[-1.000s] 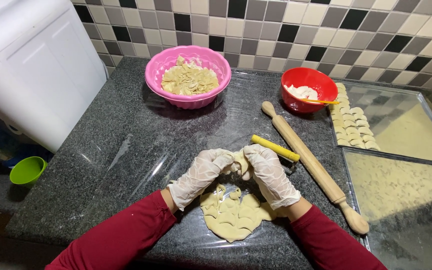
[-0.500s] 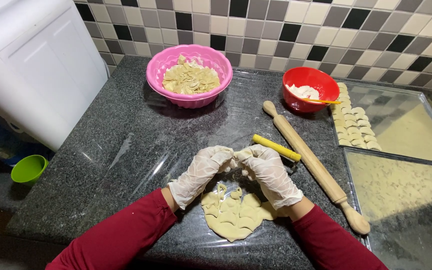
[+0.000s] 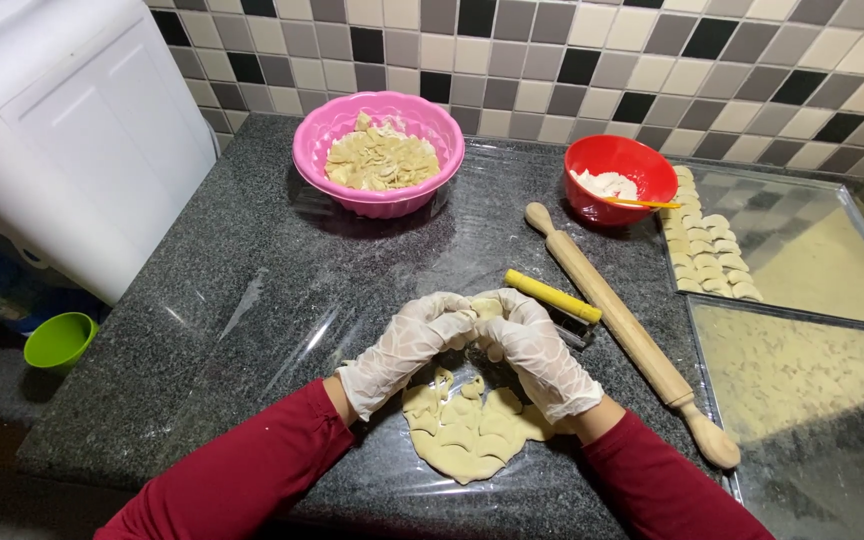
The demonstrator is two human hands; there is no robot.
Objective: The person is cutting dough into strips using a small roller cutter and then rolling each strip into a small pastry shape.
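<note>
My left hand (image 3: 407, 348) and my right hand (image 3: 532, 345), both in thin clear gloves with red sleeves, meet fingertip to fingertip above the counter. Between the fingers they pinch a small piece of dough (image 3: 486, 306). Just below the hands lies a flat rolled dough sheet (image 3: 467, 430) with cut-out gaps. A yellow-handled cutter (image 3: 553, 297) lies right beside my right hand, and a wooden rolling pin (image 3: 632, 335) lies slanted further right.
A pink bowl (image 3: 379, 152) of dough scraps and a red bowl (image 3: 619, 178) of flour stand at the back. Glass trays (image 3: 802, 250) on the right hold rows of shaped dough pieces (image 3: 704, 250). A white appliance (image 3: 62, 130) and a green cup (image 3: 60, 340) sit left.
Both hands have lifted slightly off the dough sheet and drawn together, fingers now closed around a small dough piece.
</note>
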